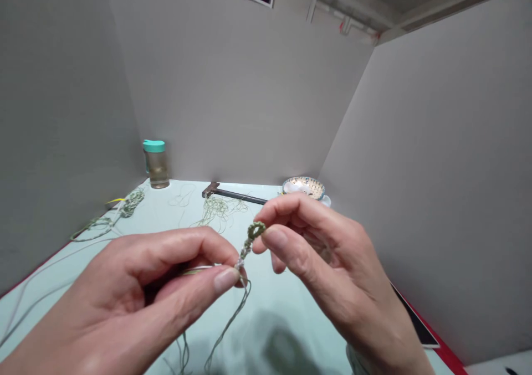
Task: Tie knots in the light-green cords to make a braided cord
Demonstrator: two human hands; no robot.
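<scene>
My left hand pinches a small knotted cord piece between thumb and forefinger. Green with whitish parts, the piece ends at its top in a little round braided loop. At that loop is my right hand, its thumb and forefinger closed on the right edge. Loose green strands hang below my left thumb, and pale threads run back through the left palm. Both hands are held above the pale table, and parts of the cord are hidden by the fingers.
A hammer lies at the back beside a tangle of thin green thread. Further left stand a teal-lidded bottle and a heap of green cord. A patterned bowl is at back right; a dark flat device lies by the right wall.
</scene>
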